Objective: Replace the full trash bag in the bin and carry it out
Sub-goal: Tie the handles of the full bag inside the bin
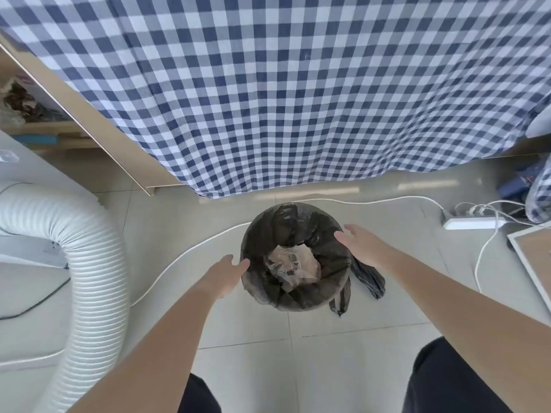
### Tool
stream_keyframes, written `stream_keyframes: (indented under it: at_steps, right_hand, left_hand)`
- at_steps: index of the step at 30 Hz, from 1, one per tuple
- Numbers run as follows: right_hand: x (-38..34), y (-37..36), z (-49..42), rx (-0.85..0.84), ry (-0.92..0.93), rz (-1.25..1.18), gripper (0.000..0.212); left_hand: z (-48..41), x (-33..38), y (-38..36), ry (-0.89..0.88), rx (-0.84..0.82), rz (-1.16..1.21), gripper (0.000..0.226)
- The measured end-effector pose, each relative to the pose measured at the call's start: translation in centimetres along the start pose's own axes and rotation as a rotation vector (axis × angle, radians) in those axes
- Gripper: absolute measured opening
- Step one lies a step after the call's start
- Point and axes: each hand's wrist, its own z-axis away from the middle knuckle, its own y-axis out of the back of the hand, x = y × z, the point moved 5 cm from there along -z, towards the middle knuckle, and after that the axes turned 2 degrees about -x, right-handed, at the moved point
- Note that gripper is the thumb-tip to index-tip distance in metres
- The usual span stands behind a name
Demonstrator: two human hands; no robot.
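A round bin (298,305) stands on the tiled floor, lined with a black trash bag (301,225) whose edge is folded over the rim. Crumpled clear plastic and brownish rubbish (293,266) lie inside. Two bag handles (369,278) hang down the bin's right side. My left hand (223,272) reaches to the left rim, fingers apart, fingertips at the bag's edge. My right hand (360,245) hovers over the right rim, fingers spread, holding nothing.
A blue-and-white checked cloth (268,99) hangs just behind the bin. A white ribbed hose (92,263) curves at the left. A white cable (185,251) runs across the floor to a power strip (474,223) at the right. A framed board (533,257) lies at the far right.
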Motion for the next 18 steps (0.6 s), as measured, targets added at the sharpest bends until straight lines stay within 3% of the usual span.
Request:
stream_keyframes:
  at_steps: [3,6,10,13,18]
  right_hand:
    - [1.8,-0.9,-1.7,0.008,-0.092,-0.163,0.060]
    - [2.7,-2.1,-2.7,-0.054,-0.176,-0.494,0.044]
    - [4.8,-3.7,-4.8,-0.125,-0.225,-0.876,0.051]
    - [5.6,-4.7,-5.2,-0.147,-0.227,-0.949,0.048]
    - [7.0,-5.1,-5.3,-0.131,-0.260,-0.902,0.012]
  left_hand:
    - [-1.0,-0.9,-1.7,0.024,-0.030,0.173,0.067]
    - [-2.3,-1.7,-2.9,-0.008,-0.063,0.339,0.049]
    - [-3.0,-1.6,-4.3,-0.107,-0.135,0.554,0.035]
    - [-3.2,-1.0,-4.0,-0.144,-0.117,0.541,0.037]
    - [-4.2,-1.3,-3.1,-0.121,0.010,0.579,0.040]
